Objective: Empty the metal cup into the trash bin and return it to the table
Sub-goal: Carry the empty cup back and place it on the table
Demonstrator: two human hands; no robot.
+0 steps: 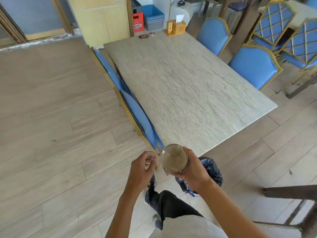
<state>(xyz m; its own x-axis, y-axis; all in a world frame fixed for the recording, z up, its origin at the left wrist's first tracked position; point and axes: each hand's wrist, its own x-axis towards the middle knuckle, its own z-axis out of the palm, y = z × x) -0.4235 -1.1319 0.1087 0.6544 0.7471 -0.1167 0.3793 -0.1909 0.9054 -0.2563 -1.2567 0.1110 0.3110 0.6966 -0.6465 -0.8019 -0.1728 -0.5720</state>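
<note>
My right hand (191,170) grips the metal cup (174,158) from its right side and holds it upright, just off the near corner of the stone-topped table (188,86). I look straight down into the cup's round mouth; its inside looks dull brown, and I cannot tell whether anything is in it. My left hand (143,170) hovers just left of the cup with its fingers loosely curled and nothing in them. The trash bin (212,170), lined with a dark plastic bag, stands on the floor right below and behind my right hand, partly hidden by it.
Blue chairs with gold frames (137,114) line the table's left side and more stand at its right (253,69). A wooden napkin holder (176,27) and two coasters (143,36) sit at the far end. A dark chair frame (291,193) is at lower right.
</note>
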